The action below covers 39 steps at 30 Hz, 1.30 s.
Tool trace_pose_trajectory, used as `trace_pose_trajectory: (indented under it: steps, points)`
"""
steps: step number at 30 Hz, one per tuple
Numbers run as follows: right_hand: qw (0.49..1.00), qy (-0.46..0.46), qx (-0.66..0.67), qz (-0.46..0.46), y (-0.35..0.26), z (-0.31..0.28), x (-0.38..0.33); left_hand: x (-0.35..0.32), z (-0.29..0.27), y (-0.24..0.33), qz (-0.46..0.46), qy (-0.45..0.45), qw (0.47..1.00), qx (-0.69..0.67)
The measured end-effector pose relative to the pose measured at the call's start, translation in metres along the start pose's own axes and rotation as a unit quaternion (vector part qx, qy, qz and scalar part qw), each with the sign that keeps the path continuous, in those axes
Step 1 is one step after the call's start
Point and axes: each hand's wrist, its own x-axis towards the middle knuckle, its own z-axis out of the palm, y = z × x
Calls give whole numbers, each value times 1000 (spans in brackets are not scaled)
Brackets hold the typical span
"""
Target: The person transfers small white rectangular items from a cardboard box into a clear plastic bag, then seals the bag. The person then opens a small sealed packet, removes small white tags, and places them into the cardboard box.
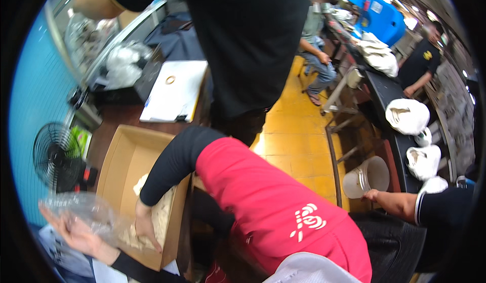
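My left hand lies palm up with fingers stretched out under a clear plastic bag, supporting it beside a cardboard box. My right arm, in a red sleeve over a dark undersleeve, bends down into the box. My right hand is in there, one digit extended and apart and the other fingertips hidden. It touches pale, lumpy loose material that covers part of the box floor. The bag's near end reaches over the box's side, where plastic and pale material blur together.
A black fan stands left of the box; a clipboard with paper lies beyond it. A person in black stands close ahead. At right, a co-worker's hand is by a white bucket. White cloth bundles line a black bench.
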Motion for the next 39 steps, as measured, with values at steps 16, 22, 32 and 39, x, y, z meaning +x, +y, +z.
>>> trace_pose_trajectory:
  steps: [16, 22, 32, 39]
  points:
    - [993, 48, -106, -10, -36, 45, -44, -27, 7, 4, 40, -39, 997, -54]
    - [977, 111, -152, -104, -16, 43, -34, -34, -18, -13, 47, -20, 998, 33]
    - [989, 149, -4, -15, -38, 49, -43, -37, -36, -17, 3, -46, 989, 139]
    - [917, 213, -137, -307, -15, 58, -43, -31, -40, -19, 127, -57, 939, 316]
